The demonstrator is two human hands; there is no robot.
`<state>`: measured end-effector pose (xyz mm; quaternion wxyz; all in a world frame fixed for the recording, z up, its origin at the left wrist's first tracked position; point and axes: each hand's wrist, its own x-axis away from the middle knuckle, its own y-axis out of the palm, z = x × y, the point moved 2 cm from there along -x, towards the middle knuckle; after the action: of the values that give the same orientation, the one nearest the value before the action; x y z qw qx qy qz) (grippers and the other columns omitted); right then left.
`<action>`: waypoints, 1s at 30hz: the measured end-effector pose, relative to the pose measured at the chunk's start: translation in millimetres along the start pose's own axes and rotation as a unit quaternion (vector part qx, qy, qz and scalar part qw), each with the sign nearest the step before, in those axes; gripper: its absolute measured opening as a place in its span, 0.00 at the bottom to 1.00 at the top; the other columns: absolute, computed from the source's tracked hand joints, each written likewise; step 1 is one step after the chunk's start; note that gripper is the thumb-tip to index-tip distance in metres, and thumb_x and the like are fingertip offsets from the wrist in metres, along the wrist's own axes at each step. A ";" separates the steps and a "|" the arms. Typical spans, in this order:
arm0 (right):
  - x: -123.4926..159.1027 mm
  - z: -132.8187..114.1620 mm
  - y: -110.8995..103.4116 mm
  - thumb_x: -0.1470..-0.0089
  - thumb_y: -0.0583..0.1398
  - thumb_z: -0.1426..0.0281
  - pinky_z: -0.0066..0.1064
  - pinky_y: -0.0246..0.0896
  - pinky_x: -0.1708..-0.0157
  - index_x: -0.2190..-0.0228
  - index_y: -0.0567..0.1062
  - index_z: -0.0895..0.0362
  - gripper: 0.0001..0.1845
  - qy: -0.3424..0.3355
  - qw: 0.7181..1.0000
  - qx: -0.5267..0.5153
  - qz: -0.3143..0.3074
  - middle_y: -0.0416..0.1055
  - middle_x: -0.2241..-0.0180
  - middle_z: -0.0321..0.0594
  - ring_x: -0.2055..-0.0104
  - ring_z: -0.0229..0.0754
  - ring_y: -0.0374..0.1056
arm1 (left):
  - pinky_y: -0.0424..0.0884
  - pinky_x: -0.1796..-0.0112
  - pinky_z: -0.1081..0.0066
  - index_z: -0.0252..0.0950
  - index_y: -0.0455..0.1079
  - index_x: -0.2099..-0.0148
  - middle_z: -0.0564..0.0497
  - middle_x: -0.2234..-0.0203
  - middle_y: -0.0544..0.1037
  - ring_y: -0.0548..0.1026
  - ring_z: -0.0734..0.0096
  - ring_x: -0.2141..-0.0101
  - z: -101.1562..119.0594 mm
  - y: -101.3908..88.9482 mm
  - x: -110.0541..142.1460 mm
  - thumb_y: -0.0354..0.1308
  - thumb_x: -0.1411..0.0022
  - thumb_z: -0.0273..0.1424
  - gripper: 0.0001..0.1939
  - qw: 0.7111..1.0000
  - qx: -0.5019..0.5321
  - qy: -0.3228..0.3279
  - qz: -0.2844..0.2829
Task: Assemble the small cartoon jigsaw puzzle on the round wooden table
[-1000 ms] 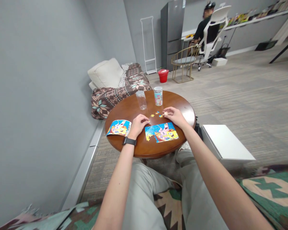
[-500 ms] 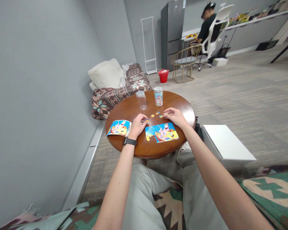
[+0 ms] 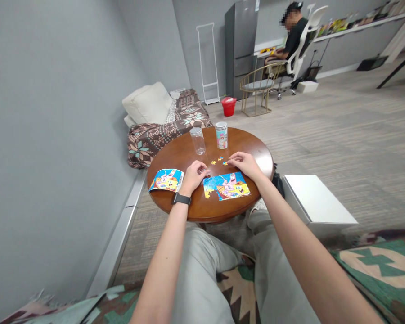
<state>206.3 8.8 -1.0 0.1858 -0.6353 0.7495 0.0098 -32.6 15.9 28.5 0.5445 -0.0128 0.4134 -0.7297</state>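
At a round wooden table, your hands work over a cartoon jigsaw puzzle lying at 12 o'clock from your lap. Your left hand, black watch on its wrist, sits at the puzzle's upper-left corner, fingers curled and drawn together; whether they pinch a piece, you cannot tell. Your right hand lies just above the puzzle's top edge, fingers loosely curved, tips beside a loose piece, with no clear hold on anything. The puzzle lies flat, its picture mostly joined, a ragged notch open at its lower-left corner. More loose pieces sit at its 12 o'clock. A printed picture sheet lies at its 9 o'clock, a clear plastic jar at 11, and a printed canister at 12. Far off at 1 o'clock, a co-worker sits at a desk.
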 end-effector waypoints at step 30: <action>4.3 -6.7 1.8 0.50 0.62 0.66 0.26 0.66 0.71 0.76 0.65 0.55 0.11 0.046 0.998 -0.035 -0.011 0.78 0.72 0.41 0.69 0.39 0.74 | 0.70 0.61 0.70 0.37 0.64 0.66 0.53 0.69 0.73 0.73 0.71 0.66 -3.1 -0.5 -0.3 0.54 0.45 0.19 0.08 1.000 -0.013 -0.017 0.020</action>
<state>202.2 3.4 3.6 0.1293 -0.6498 0.7490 0.0047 -34.3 17.9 26.8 0.5661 -0.0239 0.4135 -0.7127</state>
